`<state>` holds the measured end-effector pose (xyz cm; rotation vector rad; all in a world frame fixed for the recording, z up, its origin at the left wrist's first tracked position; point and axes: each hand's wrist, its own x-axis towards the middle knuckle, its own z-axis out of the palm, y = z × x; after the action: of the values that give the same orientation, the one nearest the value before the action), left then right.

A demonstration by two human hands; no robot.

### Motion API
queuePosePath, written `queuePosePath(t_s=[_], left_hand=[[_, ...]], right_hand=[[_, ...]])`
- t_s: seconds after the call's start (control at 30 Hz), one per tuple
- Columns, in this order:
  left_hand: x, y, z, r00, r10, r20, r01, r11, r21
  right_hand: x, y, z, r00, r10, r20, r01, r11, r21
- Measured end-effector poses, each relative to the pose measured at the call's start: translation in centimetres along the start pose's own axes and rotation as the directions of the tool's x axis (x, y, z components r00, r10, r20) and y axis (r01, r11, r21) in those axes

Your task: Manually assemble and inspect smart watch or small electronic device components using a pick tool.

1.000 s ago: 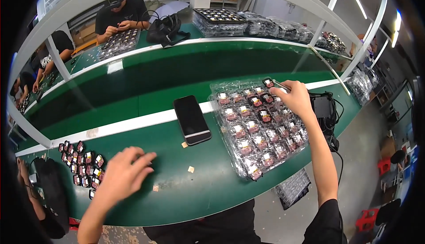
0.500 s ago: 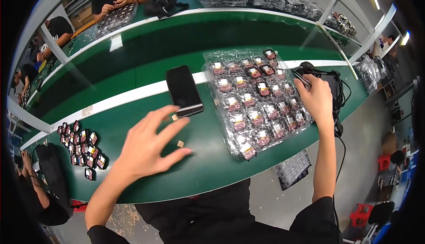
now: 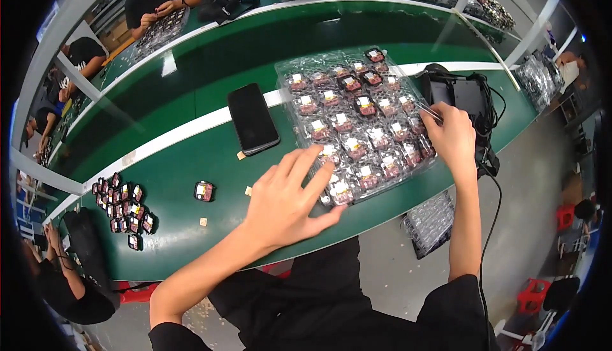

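Observation:
A clear plastic tray (image 3: 305, 65) lies on the green bench, filled with rows of small black-edged square parts with white and reddish faces. My left hand (image 3: 280, 201) reaches over the tray's near left corner, fingers spread. Its fingertips are beside the parts there; I cannot tell whether they touch. At the tray's right edge, my right hand (image 3: 454, 139) is closed on metal tweezers (image 3: 430, 113), whose tips point up and left over the tray. One single black-edged part (image 3: 204, 191) sits on the bench left of my left hand.
A black phone (image 3: 253, 120) lies left of the tray. Several similar parts (image 3: 121, 206) are heaped at far left. Small tan squares (image 3: 203, 222) dot the bench. A black device with cables (image 3: 465, 99) stands right of the tray. Across the raised ledge, another person (image 3: 162, 0) handles parts.
My left hand has moved right, from beside the phone to the tray's near left corner. The single part on the bench now shows. My right hand stays at the tray's right edge with the tweezers.

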<state>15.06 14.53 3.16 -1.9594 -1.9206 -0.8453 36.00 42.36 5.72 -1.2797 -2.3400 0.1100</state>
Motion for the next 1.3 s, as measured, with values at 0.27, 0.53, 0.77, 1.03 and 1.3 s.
queuePosePath(t_s=[0.27, 0.53, 0.77, 1.03, 1.3], left_hand=[[-1.0, -0.9, 1.1, 0.993, 0.089, -0.074, -0.086, 0.995, 0.041], [-1.8, 0.4, 1.3, 0.99, 0.102, -0.097, -0.099, 0.994, 0.039], [-2.7, 1.0, 0.2, 0.995, 0.045, -0.093, -0.044, 0.999, 0.011], [-8.5, -2.7, -8.3, 0.986, -0.094, -0.136, 0.102, 0.993, 0.057], [-14.3, -9.5, -11.7, 0.915, -0.403, 0.031, 0.399, 0.913, 0.086]], right_hand=[[-1.0, 0.6, 0.2, 0.997, -0.038, -0.065, 0.04, 0.999, 0.028], [-1.7, 1.7, 1.0, 0.989, -0.012, -0.145, 0.023, 0.997, 0.074], [-2.5, 1.3, 0.9, 0.978, -0.012, -0.209, 0.039, 0.991, 0.125], [-6.2, -3.1, -4.2, 0.977, -0.04, -0.209, 0.138, 0.867, 0.478], [-14.4, -15.1, -6.3, 0.856, -0.516, 0.034, 0.254, 0.476, 0.842]])
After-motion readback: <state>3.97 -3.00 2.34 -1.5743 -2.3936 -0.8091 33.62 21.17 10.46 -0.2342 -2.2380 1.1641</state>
